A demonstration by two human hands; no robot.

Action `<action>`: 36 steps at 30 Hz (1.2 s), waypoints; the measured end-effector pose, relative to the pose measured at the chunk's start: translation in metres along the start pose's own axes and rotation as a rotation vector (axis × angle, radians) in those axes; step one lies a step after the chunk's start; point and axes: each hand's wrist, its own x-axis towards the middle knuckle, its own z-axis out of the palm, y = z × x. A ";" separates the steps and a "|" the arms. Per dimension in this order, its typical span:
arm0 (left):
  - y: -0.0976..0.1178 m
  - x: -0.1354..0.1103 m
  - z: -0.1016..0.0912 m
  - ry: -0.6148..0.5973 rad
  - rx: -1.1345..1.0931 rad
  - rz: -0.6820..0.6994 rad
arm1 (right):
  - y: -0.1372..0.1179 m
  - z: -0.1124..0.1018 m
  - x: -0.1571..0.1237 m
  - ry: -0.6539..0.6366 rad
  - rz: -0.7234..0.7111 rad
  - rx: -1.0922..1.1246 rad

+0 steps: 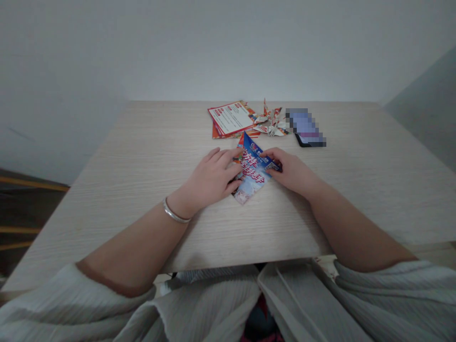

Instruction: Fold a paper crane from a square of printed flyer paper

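Note:
A folded printed flyer point(253, 166), blue with red and white lettering, lies on the table with one corner pointing away from me. My left hand point(215, 175) rests on its left edge, fingers spread and slightly bent over the paper. At the flyer's right corner, my right hand point(285, 167) pinches the paper between thumb and fingers. The left fingers cover part of the flyer's orange-patterned edge. A silver bangle point(174, 212) circles my left wrist.
Behind the flyer lies a small stack of printed sheets point(233, 118). Beside it are folded paper pieces point(272, 124) with pointed tips. A phone point(307, 128) with a blurred screen lies farther right. The pale wooden table point(149, 142) meets the wall at its far edge.

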 end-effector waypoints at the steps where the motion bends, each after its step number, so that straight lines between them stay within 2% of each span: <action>1: -0.001 0.000 -0.001 0.012 -0.002 -0.033 | 0.000 0.000 0.000 -0.002 0.000 -0.007; 6: -0.011 -0.003 -0.007 0.070 0.031 -0.246 | 0.006 -0.004 0.000 -0.028 -0.003 -0.045; 12: -0.020 -0.008 -0.002 0.050 0.105 -0.288 | 0.017 -0.010 0.002 -0.035 -0.034 -0.036; 22: -0.026 -0.012 0.000 -0.039 0.118 -0.281 | 0.034 -0.014 0.002 -0.048 -0.219 -0.172; 26: -0.029 -0.013 0.000 -0.076 0.106 -0.256 | 0.035 -0.017 0.000 -0.082 -0.280 -0.198; 31: -0.029 -0.015 0.002 -0.083 0.066 -0.236 | 0.032 -0.020 -0.001 -0.043 -0.343 -0.226; 36: -0.032 -0.015 0.002 -0.023 -0.003 -0.080 | 0.027 -0.018 -0.001 0.028 -0.380 -0.249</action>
